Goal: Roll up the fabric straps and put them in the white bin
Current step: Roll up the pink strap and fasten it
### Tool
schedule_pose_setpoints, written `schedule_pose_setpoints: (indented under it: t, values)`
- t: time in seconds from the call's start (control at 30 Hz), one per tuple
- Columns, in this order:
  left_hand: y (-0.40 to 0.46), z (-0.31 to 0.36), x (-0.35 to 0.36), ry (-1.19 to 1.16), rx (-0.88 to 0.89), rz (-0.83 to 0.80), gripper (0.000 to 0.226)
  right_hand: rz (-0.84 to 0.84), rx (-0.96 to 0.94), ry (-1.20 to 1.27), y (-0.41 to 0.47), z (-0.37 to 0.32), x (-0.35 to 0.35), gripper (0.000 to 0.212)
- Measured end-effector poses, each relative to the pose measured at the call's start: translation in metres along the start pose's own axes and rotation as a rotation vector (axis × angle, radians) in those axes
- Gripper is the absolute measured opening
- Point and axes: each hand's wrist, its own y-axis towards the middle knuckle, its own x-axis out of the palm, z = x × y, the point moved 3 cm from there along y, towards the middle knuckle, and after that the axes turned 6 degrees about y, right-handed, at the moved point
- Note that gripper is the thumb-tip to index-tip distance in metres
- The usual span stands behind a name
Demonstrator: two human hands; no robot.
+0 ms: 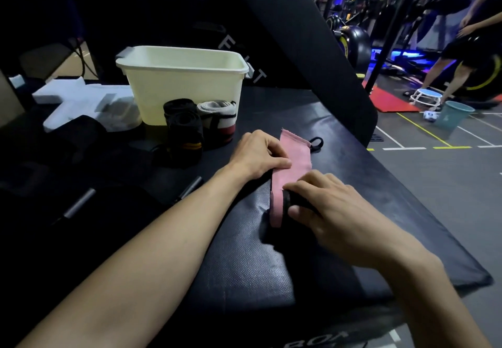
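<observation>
A pink fabric strap (296, 155) lies stretched across the black padded bench (244, 260), with a black loop (316, 143) at its far end. My right hand (323, 206) grips the rolled near end of the strap, fingers curled round the dark roll. My left hand (258, 155) presses on the strap's left edge, thumb on the pink cloth. The white bin (182, 81) stands at the back of the bench. In front of it stand a rolled black strap (184, 130) with a yellow stripe and a rolled white, black and red strap (217, 119).
White foam pieces (81, 103) and dark bags lie left of the bin. The bench backrest (298, 35) rises behind. To the right is gym floor with a teal bucket (453, 114), a small stool (425, 98) and a person standing.
</observation>
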Motion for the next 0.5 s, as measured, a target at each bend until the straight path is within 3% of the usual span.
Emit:
schedule_pose_setpoints:
  t: [0.2, 0.33, 0.5]
  values:
    - [0.000, 0.001, -0.001, -0.007, -0.002, -0.004, 0.012, -0.017, 0.046, 0.037, 0.015, 0.011, -0.001, 0.039]
    - [0.000, 0.002, -0.001, -0.006, 0.002, -0.024, 0.012, -0.036, 0.074, 0.101, 0.020, 0.016, 0.000, 0.005]
    - [0.001, 0.002, -0.002, 0.038, 0.005, -0.033, 0.014, 0.062, 0.105, 0.164, 0.028, 0.022, 0.006, 0.027]
